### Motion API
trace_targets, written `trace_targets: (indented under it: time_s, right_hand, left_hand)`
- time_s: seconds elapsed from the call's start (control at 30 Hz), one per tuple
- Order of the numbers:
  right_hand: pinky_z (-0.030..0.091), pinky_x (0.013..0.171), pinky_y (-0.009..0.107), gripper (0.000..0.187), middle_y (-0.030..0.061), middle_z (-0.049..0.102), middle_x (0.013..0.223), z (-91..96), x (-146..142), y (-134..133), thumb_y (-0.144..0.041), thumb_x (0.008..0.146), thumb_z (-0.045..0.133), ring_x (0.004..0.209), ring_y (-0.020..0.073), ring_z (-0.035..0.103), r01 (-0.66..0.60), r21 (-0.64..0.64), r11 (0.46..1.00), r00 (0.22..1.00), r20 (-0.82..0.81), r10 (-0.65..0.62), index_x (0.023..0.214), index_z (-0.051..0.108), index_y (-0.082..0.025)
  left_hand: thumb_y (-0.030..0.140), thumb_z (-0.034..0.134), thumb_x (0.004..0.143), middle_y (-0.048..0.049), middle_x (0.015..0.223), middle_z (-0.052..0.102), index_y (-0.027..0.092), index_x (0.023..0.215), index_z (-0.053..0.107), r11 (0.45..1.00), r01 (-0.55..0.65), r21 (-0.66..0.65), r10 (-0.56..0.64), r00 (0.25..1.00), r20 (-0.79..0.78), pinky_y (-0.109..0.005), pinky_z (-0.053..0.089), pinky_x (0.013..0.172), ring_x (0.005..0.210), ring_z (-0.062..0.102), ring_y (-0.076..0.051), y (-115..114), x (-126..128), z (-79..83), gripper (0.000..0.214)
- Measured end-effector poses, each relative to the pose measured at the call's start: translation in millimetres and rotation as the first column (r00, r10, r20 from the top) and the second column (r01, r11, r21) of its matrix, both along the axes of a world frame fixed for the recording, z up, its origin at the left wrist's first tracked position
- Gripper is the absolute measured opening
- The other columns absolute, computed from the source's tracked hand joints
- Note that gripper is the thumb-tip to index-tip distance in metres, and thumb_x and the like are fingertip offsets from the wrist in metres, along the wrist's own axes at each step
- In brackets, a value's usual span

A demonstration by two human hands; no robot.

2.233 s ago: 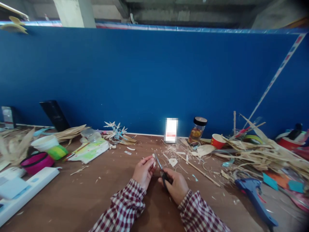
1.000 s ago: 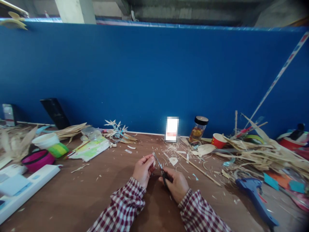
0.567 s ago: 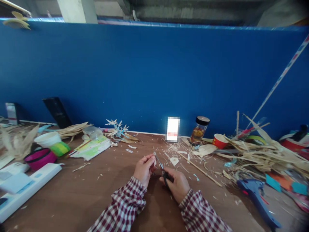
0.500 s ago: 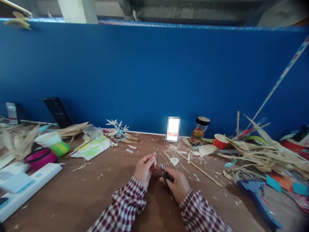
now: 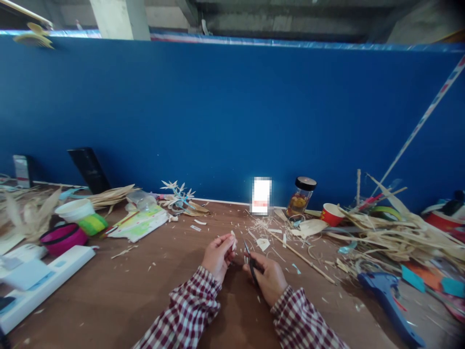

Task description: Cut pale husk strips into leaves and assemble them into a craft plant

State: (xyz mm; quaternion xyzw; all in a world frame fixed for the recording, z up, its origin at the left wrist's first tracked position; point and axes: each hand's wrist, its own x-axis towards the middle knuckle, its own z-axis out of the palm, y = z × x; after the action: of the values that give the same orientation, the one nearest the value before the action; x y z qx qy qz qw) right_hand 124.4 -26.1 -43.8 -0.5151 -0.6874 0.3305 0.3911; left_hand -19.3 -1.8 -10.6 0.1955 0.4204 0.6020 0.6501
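Pinched between the thumb and fingers of my left hand [image 5: 218,256] is a small pale piece of husk [image 5: 233,239], its tip sticking up past the fingertips. My right hand [image 5: 269,277] is closed round the dark handles of a pair of scissors [image 5: 250,257]. Their blades point up and away, a short gap to the right of the pale piece and not touching it. Both hands hover low over the brown table [image 5: 152,291]. Beyond them lie pale shavings [image 5: 260,224] and a thin stick [image 5: 305,257].
A jar with a black lid [image 5: 301,196], a red paper cup [image 5: 332,214] and a blurred-out bright screen [image 5: 261,196] stand by the blue partition [image 5: 203,116]. Right: dried husks [image 5: 399,232], a blue glue gun [image 5: 390,300]. Left: a white power strip [image 5: 51,286], a magenta bowl [image 5: 63,239].
The scissors have moved slightly right, away from the pale piece at my left fingertips. My left hand has barely moved and keeps its pinch. The view has shifted a little.
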Motion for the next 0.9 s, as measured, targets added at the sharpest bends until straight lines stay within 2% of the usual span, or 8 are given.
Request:
trace_targets:
  time_s: [0.07, 0.17, 0.3, 0.43, 0.6, 0.8, 0.9]
  right_hand:
    - [0.044, 0.053, 0.023, 0.032, -0.0011, 0.064, 0.069, -3.3, -0.7, 1.0, -0.034, 0.075, 0.052, 0.059, 0.0143, 0.056, 0.002, -0.010, 1.000, 0.999, -0.035, -0.002, 0.103, 0.061, -0.023]
    - [0.044, 0.052, 0.023, 0.032, -0.0010, 0.064, 0.068, -4.1, -0.6, 1.1, -0.034, 0.074, 0.053, 0.058, 0.0141, 0.056, 0.001, -0.015, 1.000, 0.999, -0.040, -0.001, 0.103, 0.061, -0.023]
    - [0.045, 0.053, 0.022, 0.031, -0.0010, 0.065, 0.069, -1.0, 0.0, -0.3, -0.035, 0.073, 0.053, 0.059, 0.0145, 0.057, -0.006, -0.003, 1.000, 1.000, -0.013, 0.006, 0.101, 0.062, -0.023]
    - [0.045, 0.052, 0.022, 0.031, -0.0008, 0.064, 0.068, -1.4, -0.4, 0.0, -0.033, 0.074, 0.053, 0.060, 0.0144, 0.057, -0.003, 0.003, 1.000, 1.000, -0.003, 0.003, 0.101, 0.062, -0.022]
    - [0.045, 0.049, 0.021, 0.031, -0.0015, 0.062, 0.067, -1.7, -0.2, 0.2, -0.031, 0.075, 0.053, 0.056, 0.0129, 0.055, -0.038, -0.022, 0.999, 0.999, -0.026, 0.038, 0.104, 0.060, -0.022]
    - [0.045, 0.051, 0.021, 0.030, -0.0013, 0.062, 0.068, 2.9, -0.3, -1.3, -0.032, 0.074, 0.053, 0.057, 0.0135, 0.055, -0.043, -0.030, 0.999, 0.999, -0.026, 0.043, 0.102, 0.060, -0.023]
    - [0.045, 0.051, 0.021, 0.031, -0.0010, 0.062, 0.069, 2.6, -0.8, -1.4, -0.031, 0.074, 0.052, 0.058, 0.0138, 0.056, -0.050, -0.037, 0.998, 0.998, -0.035, 0.049, 0.103, 0.060, -0.023]
  left_hand:
    - [0.018, 0.067, 0.063, -0.0010, 0.063, 0.062, 0.013, 0.074, 0.058, 1.000, 0.018, 0.014, -0.018, 1.000, -0.018, -0.011, 0.034, 0.036, 0.044, 0.049, -0.003, -0.5, -0.9, 1.8, 0.015]
    - [0.020, 0.065, 0.064, 0.0003, 0.058, 0.060, 0.012, 0.069, 0.055, 0.996, 0.066, 0.061, -0.064, 0.998, -0.029, -0.011, 0.023, 0.030, 0.033, 0.037, 0.000, -2.4, -1.4, 3.7, 0.014]
    - [0.019, 0.061, 0.065, 0.0012, 0.060, 0.061, 0.014, 0.066, 0.049, 0.990, 0.109, 0.091, -0.113, 0.993, 0.040, -0.012, 0.017, 0.029, 0.027, 0.024, 0.003, -4.6, -0.5, 2.4, 0.013]
    - [0.017, 0.061, 0.066, 0.0011, 0.062, 0.060, 0.014, 0.066, 0.049, 0.990, 0.108, 0.095, -0.114, 0.991, 0.063, -0.010, 0.022, 0.030, 0.031, 0.031, 0.002, -3.4, -0.6, -1.0, 0.013]
    - [0.012, 0.059, 0.071, -0.0051, 0.076, 0.063, 0.013, 0.079, 0.054, 0.995, 0.086, 0.040, -0.088, 0.995, 0.038, -0.012, 0.043, 0.042, 0.047, 0.052, -0.003, -1.8, -1.7, -0.6, 0.010]
    - [0.010, 0.059, 0.071, -0.0048, 0.084, 0.064, 0.015, 0.093, 0.051, 0.998, 0.063, 0.023, -0.063, 0.998, 0.017, -0.010, 0.040, 0.036, 0.042, 0.050, -0.001, -0.7, -3.3, -0.1, 0.024]
    - [0.012, 0.059, 0.071, -0.0048, 0.083, 0.064, 0.014, 0.092, 0.053, 0.997, 0.071, 0.018, -0.071, 0.997, -0.014, -0.010, 0.040, 0.036, 0.042, 0.049, -0.001, -0.4, -4.2, 0.9, 0.022]
